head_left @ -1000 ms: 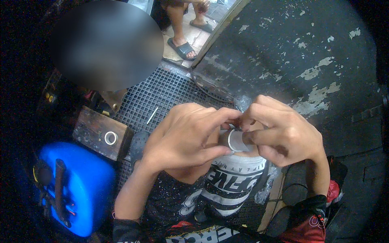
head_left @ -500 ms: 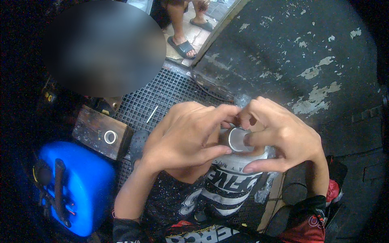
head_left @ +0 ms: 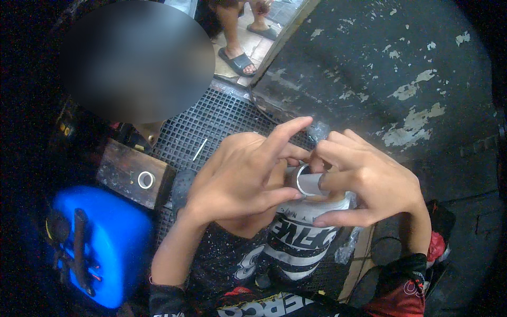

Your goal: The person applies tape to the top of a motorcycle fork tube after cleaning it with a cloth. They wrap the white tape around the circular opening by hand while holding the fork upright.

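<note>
Between my two hands, above my lap, is a short grey sleeve (head_left: 311,185) with a pale rim. My left hand (head_left: 235,179) is on its left side, with the thumb tip against the lower rim and bent fingers near the upper side. The left index finger sticks up, clear of the sleeve. My right hand (head_left: 369,182) grips the sleeve from the right with curled fingers, its thumb apart below. Its fingertips are partly hidden at the sleeve's opening.
At the left, a white ring (head_left: 146,180) lies on a worn wooden block (head_left: 124,169), with a blue plastic container (head_left: 111,227) nearer me. A thin white stick (head_left: 199,149) rests on the black grating (head_left: 222,113). A peeling dark panel (head_left: 364,68) stands beyond; a person's sandalled foot (head_left: 240,63) is behind.
My left index finger has lifted from beside the right fingertips and now points up and away. The sleeve has barely moved, and the right hand stays on it.
</note>
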The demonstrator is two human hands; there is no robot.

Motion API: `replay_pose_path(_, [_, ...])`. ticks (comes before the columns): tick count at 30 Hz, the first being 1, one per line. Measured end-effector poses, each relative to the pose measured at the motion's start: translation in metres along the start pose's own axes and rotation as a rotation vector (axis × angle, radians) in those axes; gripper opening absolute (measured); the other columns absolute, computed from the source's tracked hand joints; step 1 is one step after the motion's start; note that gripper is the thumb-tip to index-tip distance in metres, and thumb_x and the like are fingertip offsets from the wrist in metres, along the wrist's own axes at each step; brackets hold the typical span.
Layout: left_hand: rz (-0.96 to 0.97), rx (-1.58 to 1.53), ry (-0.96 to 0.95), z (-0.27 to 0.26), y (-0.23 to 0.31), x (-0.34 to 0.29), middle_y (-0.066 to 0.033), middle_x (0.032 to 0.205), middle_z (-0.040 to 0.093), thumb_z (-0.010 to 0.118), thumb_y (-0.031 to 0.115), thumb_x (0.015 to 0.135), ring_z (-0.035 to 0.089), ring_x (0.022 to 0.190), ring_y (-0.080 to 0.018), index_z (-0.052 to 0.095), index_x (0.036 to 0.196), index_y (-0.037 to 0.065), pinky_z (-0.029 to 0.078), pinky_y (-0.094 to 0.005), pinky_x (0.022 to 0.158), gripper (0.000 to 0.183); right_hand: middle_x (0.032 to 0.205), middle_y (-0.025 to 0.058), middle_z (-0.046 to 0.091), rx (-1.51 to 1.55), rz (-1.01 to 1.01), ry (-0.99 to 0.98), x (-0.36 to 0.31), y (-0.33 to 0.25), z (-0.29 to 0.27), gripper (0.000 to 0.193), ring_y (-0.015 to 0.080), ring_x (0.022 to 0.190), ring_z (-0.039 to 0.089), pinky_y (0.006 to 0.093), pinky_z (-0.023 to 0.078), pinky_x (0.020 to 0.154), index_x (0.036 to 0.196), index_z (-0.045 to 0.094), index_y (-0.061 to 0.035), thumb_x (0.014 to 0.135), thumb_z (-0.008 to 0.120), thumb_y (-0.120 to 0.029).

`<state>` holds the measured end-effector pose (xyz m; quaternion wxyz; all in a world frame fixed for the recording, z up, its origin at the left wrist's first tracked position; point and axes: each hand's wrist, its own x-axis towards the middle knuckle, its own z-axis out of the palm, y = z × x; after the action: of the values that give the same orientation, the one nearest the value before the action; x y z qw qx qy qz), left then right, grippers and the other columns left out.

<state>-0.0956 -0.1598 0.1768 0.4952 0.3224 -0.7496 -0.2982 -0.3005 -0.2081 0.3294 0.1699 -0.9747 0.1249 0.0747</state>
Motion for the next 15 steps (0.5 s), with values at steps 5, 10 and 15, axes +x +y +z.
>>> replay_pose_path(5, [0.001, -0.008, 0.002, 0.0006, -0.0002, -0.0010, -0.0144, 0.111, 0.077, 0.090, 0.017, 0.074, 0.075, 0.103, -0.0302, 0.035, 0.157, 0.000, 0.054, -0.0388, 0.093, 0.102, 0.096, 0.0068, 0.058, -0.031, 0.035, -0.007, -0.0013, -0.0017, 0.0003, 0.037, 0.0250, 0.090, 0.054, 0.0368, 0.039, 0.076, 0.076, 0.074, -0.0073, 0.072, 0.090, -0.041])
replay_pose_path(10, [0.024, 0.000, 0.011, 0.0006, -0.0025, -0.0018, -0.0151, 0.111, 0.077, 0.090, 0.017, 0.073, 0.075, 0.103, -0.0316, 0.034, 0.157, 0.000, 0.054, -0.0396, 0.093, 0.103, 0.093, 0.0067, 0.057, -0.071, 0.044, -0.011, 0.0000, -0.0024, 0.0001, 0.038, 0.0251, 0.089, 0.053, 0.0370, 0.039, 0.076, 0.075, 0.074, -0.0069, 0.072, 0.089, -0.041])
replay_pose_path(15, [0.008, -0.011, 0.010, 0.0021, -0.0016, -0.0013, -0.0149, 0.111, 0.077, 0.091, 0.018, 0.073, 0.075, 0.103, -0.0322, 0.034, 0.157, 0.000, 0.054, -0.0396, 0.093, 0.103, 0.092, 0.0064, 0.056, -0.102, 0.067, -0.005, 0.0031, -0.0065, 0.0008, 0.040, 0.0246, 0.087, 0.053, 0.0367, 0.040, 0.075, 0.074, 0.073, -0.0054, 0.072, 0.089, -0.041])
